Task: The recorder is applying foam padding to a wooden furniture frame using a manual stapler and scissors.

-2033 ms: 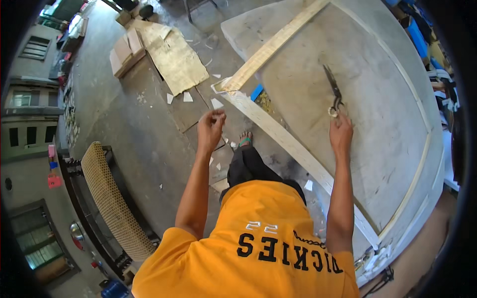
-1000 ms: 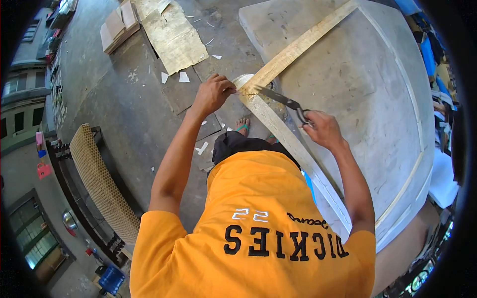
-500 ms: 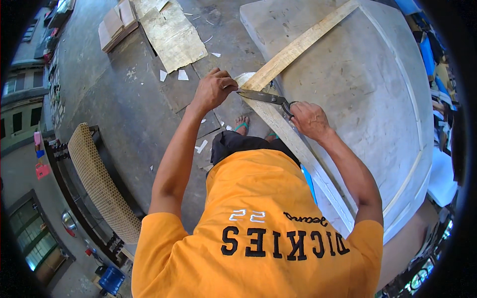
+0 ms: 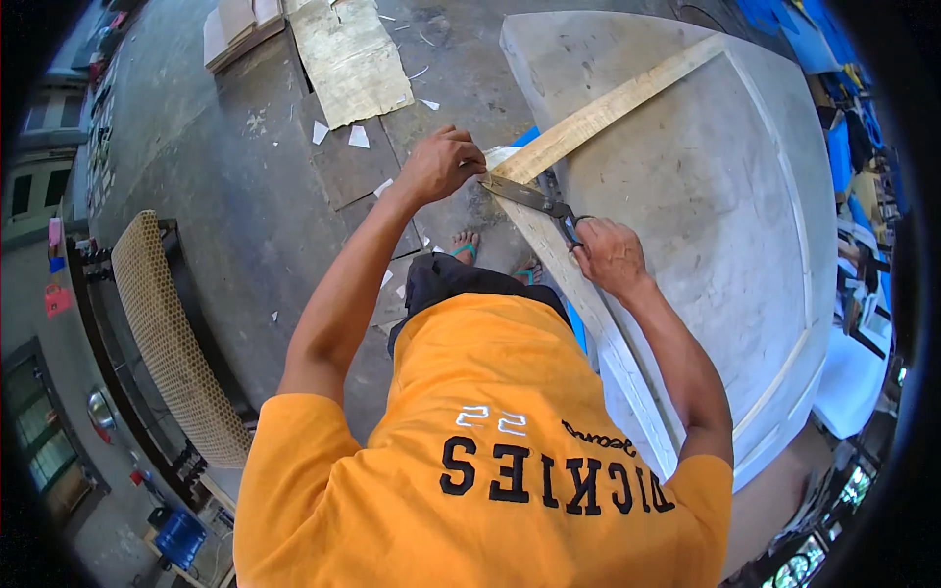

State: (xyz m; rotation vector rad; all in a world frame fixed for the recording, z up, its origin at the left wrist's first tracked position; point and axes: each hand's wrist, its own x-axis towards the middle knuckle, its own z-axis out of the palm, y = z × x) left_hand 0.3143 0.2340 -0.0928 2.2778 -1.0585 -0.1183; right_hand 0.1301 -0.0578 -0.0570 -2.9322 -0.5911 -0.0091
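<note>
My right hand [image 4: 610,255] is closed round the dark handles of a pair of large scissors [image 4: 529,196]. The blades point left, to the pointed corner where two pale strips meet on a big whitish panel [image 4: 686,206]. One wooden strip [image 4: 622,101] slants away to the far right. The other strip [image 4: 588,289] runs along the edge toward my body. At that same corner, just past the blade tips, my left hand [image 4: 446,165] has its fingers pinched together. Whatever lies between them is too small to make out.
A creased yellowish sheet [image 4: 350,64] lies on the floor ahead, with white scraps [image 4: 359,137] around it. Stacked brown boards [image 4: 238,34] are at the far left. A bench with a woven-pattern cushion [image 4: 167,333] stands to my left, and white chairs [image 4: 855,377] to the right.
My view has shifted, so the bench sits farther left and the panel's far corner lower. Both hands remain at the panel corner, and the scissors slant slightly more.
</note>
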